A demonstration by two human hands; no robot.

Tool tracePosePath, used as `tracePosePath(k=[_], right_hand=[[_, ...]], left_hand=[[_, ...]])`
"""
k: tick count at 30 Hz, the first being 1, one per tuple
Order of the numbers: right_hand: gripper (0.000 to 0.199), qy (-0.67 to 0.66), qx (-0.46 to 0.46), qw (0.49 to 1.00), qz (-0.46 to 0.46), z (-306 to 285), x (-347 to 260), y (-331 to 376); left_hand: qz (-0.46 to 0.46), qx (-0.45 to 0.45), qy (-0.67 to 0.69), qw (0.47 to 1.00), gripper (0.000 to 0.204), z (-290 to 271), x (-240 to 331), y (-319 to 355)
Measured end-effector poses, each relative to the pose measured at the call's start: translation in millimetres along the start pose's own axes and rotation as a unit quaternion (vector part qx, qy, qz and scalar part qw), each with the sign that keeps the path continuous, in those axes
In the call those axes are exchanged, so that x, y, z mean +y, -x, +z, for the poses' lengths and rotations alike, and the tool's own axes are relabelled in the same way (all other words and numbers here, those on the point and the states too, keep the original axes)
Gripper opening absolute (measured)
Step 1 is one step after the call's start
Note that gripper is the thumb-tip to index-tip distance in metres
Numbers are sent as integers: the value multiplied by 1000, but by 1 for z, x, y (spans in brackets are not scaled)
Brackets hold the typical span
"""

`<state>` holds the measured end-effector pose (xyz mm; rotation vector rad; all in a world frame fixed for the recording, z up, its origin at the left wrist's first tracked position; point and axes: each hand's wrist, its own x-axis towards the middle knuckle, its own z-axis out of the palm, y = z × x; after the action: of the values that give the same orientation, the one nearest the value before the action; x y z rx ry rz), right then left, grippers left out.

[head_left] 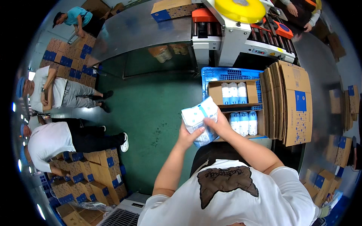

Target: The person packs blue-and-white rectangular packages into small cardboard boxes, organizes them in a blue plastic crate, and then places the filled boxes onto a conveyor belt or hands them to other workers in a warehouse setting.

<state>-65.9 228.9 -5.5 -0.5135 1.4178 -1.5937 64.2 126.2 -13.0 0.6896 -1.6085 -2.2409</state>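
Between my two hands is a white and blue soft plastic package [198,113], held tilted in front of my body. My left hand [184,136] grips its near left side, with the thumb lying across the front. My right hand [219,124] holds its right side, thumb pressed on the face. The fingers beneath the package are hidden. Just right of my hands, an open cardboard carton [215,91] holds three white and blue packs [233,93]. Closer to me, a second open carton [261,122] contains similar packs [243,124]. Both cartons rest on a blue plastic pallet [222,74].
Flattened cartons [298,101] stand stacked right of the pallet. Ahead are a roller conveyor machine [230,41] with a yellow tape roll [241,9] and a metal table [151,35]. Several people and stacked cartons [94,177] occupy the left; another person's hands [298,17] show at far right.
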Motion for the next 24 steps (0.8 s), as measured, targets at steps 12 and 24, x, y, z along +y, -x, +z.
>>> tracePosePath(k=[12, 24], right_hand=[[49, 204, 93, 956, -190, 72, -16, -1], [56, 174, 118, 966, -153, 24, -6, -4]], left_hand=[[217, 279, 95, 931, 49, -5, 2, 14], [124, 203, 125, 963, 41, 13, -10, -21]])
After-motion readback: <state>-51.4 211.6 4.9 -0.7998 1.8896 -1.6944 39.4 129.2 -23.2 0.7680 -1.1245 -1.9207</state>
